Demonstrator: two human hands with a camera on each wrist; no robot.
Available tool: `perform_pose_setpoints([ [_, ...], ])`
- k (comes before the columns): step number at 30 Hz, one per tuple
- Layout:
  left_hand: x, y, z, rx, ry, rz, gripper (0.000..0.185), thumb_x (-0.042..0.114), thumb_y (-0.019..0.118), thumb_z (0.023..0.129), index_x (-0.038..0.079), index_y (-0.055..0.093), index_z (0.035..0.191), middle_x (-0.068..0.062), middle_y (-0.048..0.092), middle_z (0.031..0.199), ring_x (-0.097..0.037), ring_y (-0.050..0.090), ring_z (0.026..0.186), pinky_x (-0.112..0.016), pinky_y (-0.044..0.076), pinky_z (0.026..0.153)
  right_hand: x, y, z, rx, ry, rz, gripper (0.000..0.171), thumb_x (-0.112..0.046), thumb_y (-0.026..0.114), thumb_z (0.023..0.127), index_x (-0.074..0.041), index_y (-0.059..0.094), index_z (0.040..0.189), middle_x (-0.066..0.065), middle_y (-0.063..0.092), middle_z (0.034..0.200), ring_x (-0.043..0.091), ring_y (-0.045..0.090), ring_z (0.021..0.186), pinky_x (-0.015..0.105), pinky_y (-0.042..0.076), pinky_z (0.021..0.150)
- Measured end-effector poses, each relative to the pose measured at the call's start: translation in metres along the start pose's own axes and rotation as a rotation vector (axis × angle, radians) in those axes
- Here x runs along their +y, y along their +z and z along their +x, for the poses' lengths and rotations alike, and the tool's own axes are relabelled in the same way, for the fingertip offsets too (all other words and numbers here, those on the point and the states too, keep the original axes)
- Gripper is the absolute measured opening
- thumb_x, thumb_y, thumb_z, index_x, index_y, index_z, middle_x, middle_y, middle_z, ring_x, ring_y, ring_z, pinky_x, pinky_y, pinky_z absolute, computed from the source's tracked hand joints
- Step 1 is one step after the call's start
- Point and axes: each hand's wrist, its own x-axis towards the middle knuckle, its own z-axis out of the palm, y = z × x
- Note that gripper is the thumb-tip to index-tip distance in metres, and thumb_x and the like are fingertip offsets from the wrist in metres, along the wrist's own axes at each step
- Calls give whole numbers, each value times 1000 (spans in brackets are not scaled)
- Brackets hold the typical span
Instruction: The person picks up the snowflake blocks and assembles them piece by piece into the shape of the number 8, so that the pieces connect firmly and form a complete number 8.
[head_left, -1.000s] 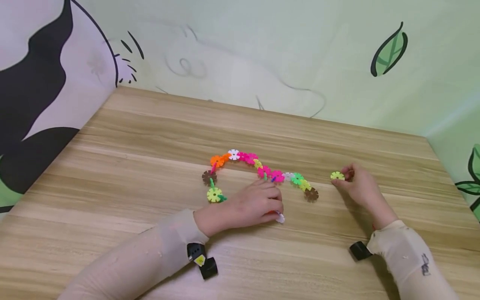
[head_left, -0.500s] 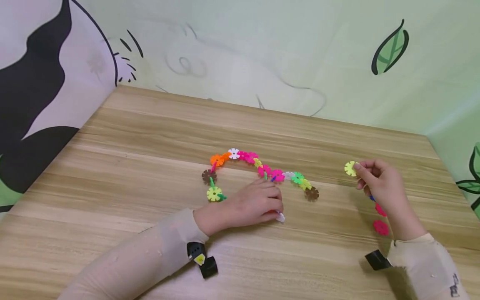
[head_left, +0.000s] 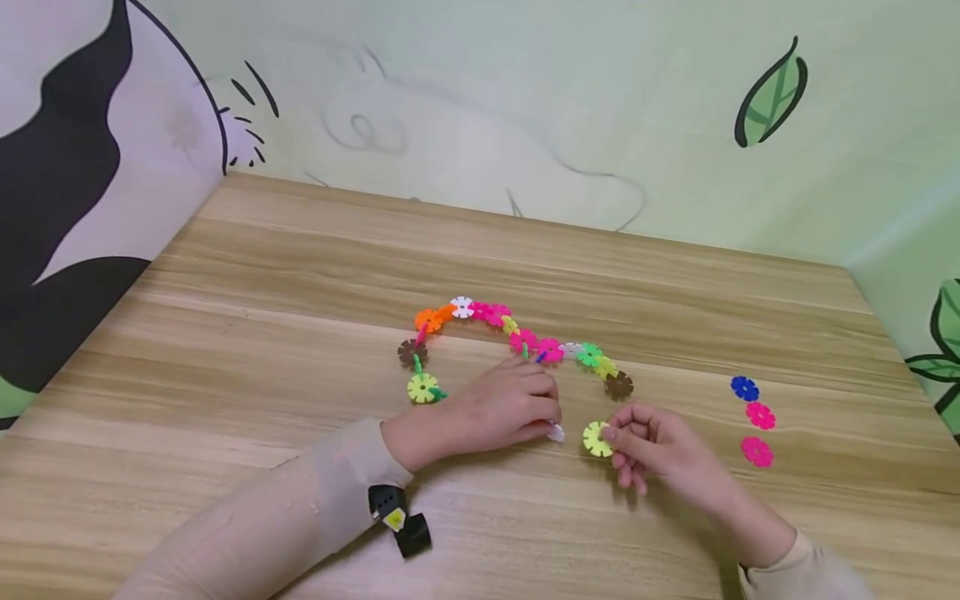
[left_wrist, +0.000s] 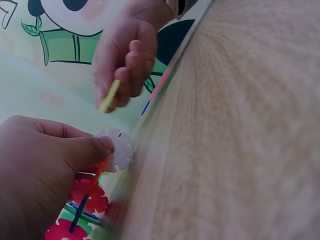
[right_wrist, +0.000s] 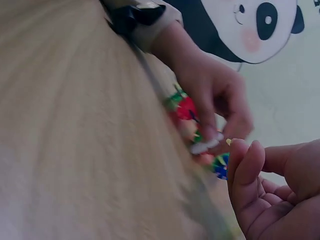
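Observation:
My left hand [head_left: 502,404] pinches a white notched snowflake disc [left_wrist: 120,150] at one end of a chain of linked discs. In the left wrist view an orange disc [left_wrist: 97,175] slots in beside it. Much of the chain's near side is hidden under this hand. Between thumb and fingers of my right hand [head_left: 667,450] is a yellow-green snowflake disc [head_left: 597,439], raised above the table just right of the white one, with a gap between them. The chain curves past a brown disc [head_left: 412,353], an orange disc [head_left: 429,321] and pink discs to another brown disc [head_left: 619,386].
A loose blue disc [head_left: 745,388] and two pink discs [head_left: 757,451] lie on the wooden table [head_left: 300,250] at the right. Painted walls [head_left: 525,100] border the table at the back and both sides.
My right hand first lifted the yellow-green disc rightward, then swung it left and nearer, beside the white disc. The loose blue and pink discs came into full view. My left hand stayed put.

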Motion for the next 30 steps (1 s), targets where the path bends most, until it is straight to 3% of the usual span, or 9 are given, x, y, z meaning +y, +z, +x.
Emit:
perform_pose_setpoints([
  [5,-1,0,-1,9,-3,10,11,29,63,92,21,71,90,7,64,93,-13,58,98,-39,42,104,8,16,9,-60,80,106,25,-14,52,98,10,49,101,0,61,74,6,61,58,24,54,51],
  [11,-2,0,-1,16,-10,-11,11,28,64,91,21,72,91,7,65,93,-12,58,99,-40,41,105,11,21,13,-85,72,172,19,-10,49,99,9,48,100,-1,64,74,7,63,58,25,55,52],
  [20,-3,0,0,10,0,-27,11,28,64,91,21,73,93,8,66,94,-12,59,100,-41,40,106,3,25,14,-61,91,-1,27,-14,51,99,13,49,103,4,60,73,8,58,54,24,49,45],
  [30,-4,3,-2,15,35,-132,12,20,65,91,16,74,96,4,70,99,-14,60,103,-36,44,102,2,25,21,-64,70,-46,24,-13,50,99,11,51,102,3,59,73,7,57,54,19,45,45],
])
